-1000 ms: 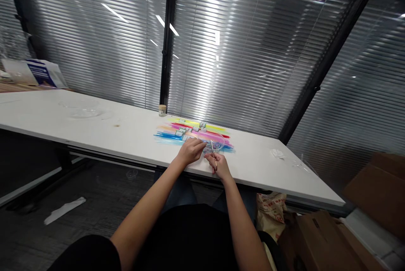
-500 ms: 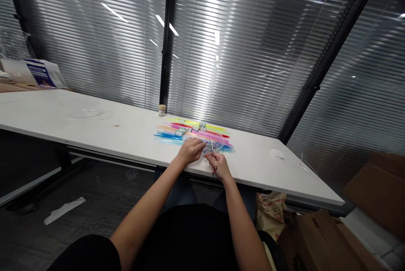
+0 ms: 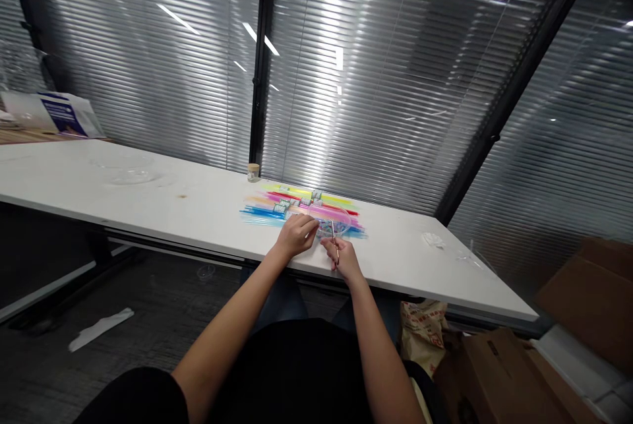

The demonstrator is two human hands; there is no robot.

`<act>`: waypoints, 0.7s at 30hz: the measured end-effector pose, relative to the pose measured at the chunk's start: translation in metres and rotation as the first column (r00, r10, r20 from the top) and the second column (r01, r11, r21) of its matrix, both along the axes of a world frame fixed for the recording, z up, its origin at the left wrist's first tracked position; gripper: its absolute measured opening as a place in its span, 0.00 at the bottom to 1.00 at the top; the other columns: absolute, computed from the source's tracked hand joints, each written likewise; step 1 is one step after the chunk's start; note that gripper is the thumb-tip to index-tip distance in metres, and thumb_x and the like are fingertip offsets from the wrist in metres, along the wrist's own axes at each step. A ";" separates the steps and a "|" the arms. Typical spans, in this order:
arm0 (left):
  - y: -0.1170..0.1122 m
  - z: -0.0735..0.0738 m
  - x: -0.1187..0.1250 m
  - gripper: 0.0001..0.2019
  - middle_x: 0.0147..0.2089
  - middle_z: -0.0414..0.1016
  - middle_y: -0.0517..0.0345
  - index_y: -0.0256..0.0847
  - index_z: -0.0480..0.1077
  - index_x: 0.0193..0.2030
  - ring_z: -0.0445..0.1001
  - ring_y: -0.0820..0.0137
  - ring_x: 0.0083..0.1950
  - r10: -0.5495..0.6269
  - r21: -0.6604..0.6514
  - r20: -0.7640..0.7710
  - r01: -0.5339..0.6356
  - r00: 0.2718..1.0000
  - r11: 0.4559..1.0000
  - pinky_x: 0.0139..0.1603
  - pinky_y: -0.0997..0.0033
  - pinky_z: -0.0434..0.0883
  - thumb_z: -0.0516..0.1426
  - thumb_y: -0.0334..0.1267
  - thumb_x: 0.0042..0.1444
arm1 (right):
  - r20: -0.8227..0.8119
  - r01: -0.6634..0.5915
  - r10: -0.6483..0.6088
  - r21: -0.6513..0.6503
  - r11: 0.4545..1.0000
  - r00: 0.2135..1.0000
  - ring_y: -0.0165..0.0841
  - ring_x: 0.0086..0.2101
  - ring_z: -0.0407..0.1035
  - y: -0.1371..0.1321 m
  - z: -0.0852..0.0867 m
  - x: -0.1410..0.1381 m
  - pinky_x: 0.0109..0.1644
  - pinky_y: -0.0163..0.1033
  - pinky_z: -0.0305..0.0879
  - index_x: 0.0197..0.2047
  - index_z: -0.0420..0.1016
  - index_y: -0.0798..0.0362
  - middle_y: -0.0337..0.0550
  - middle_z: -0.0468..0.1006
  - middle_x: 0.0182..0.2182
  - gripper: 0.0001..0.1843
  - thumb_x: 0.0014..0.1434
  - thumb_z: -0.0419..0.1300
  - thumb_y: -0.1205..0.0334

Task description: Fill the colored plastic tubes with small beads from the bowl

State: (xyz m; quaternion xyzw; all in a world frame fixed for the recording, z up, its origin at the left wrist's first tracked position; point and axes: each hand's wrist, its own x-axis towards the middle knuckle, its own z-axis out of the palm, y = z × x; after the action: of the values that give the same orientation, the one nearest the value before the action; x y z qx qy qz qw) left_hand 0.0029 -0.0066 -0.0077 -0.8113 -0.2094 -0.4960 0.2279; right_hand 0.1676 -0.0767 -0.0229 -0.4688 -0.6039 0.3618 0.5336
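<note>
My right hand (image 3: 342, 258) is closed on a slim pair of scissors (image 3: 334, 239), whose blades point away from me. My left hand (image 3: 298, 235) is pinched close beside them; what its fingertips hold is too small to make out. Just beyond both hands sits a clear round bowl (image 3: 350, 218) with small bluish and purple bits (image 3: 326, 226) in it. Under and around the bowl lie bundles of thin coloured strands in yellow, red, pink and blue, such as the blue bundle (image 3: 262, 213), with small labels on them.
A small jar with a wooden-looking lid (image 3: 253, 172) stands at the back edge of the white table (image 3: 212, 219). Crumpled tissue (image 3: 433, 240) lies to the right, clear plastic lids (image 3: 132, 177) to the left. Cardboard boxes (image 3: 509, 371) and a paper bag (image 3: 423, 332) stand at the lower right.
My left hand has shifted slightly to the left. The scissors in my right hand have tilted a little and stand slightly more upright. The bowl and bundles stay in place.
</note>
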 end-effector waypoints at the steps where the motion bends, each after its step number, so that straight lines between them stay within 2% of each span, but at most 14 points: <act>1: 0.000 0.000 0.000 0.07 0.33 0.75 0.52 0.38 0.72 0.39 0.72 0.66 0.35 0.004 0.000 -0.003 -0.004 1.000 1.000 0.36 0.66 0.66 0.52 0.29 0.59 | 0.001 0.003 -0.003 0.000 1.000 1.000 0.24 0.12 0.54 0.000 0.000 0.000 0.16 0.33 0.49 0.34 0.74 0.57 0.32 0.63 0.17 0.27 0.51 0.61 0.38; 6: 0.000 0.000 0.001 0.07 0.33 0.75 0.53 0.39 0.71 0.39 0.71 0.66 0.35 0.013 0.010 0.004 -0.013 1.000 1.000 0.36 0.66 0.66 0.52 0.29 0.59 | -0.021 0.019 -0.019 -0.020 1.000 1.000 0.24 0.12 0.54 0.001 -0.001 0.000 0.15 0.32 0.47 0.34 0.73 0.57 0.31 0.60 0.17 0.28 0.50 0.61 0.37; 11: 0.000 0.000 0.000 0.07 0.32 0.74 0.53 0.38 0.71 0.39 0.71 0.66 0.34 0.009 0.025 0.016 -0.009 1.000 1.000 0.35 0.67 0.66 0.52 0.29 0.60 | -0.055 -0.023 0.021 -0.024 0.999 0.998 0.24 0.11 0.51 0.002 -0.003 0.000 0.15 0.32 0.47 0.35 0.74 0.58 0.28 0.56 0.14 0.29 0.52 0.59 0.36; 15: 0.001 -0.001 0.001 0.07 0.31 0.74 0.53 0.38 0.71 0.39 0.71 0.67 0.34 -0.001 0.020 0.011 0.001 1.000 1.000 0.35 0.67 0.65 0.52 0.29 0.60 | -0.015 -0.061 0.061 0.001 0.998 0.998 0.25 0.12 0.52 0.002 -0.004 0.001 0.16 0.32 0.50 0.34 0.75 0.57 0.30 0.59 0.13 0.27 0.51 0.61 0.38; 21: 0.001 -0.002 0.002 0.08 0.33 0.75 0.52 0.38 0.72 0.39 0.71 0.67 0.34 -0.043 0.007 0.000 0.043 0.999 0.999 0.35 0.67 0.66 0.51 0.29 0.60 | 0.000 -0.053 0.053 0.005 0.999 0.999 0.26 0.13 0.54 0.003 -0.005 0.001 0.15 0.32 0.50 0.34 0.76 0.57 0.32 0.61 0.14 0.26 0.51 0.62 0.39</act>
State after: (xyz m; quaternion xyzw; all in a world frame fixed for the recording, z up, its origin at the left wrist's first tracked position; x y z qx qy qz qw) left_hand 0.0048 -0.0056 -0.0093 -0.8147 -0.1901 -0.5017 0.2201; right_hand 0.1691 -0.0739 -0.0275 -0.4514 -0.6168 0.3742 0.5251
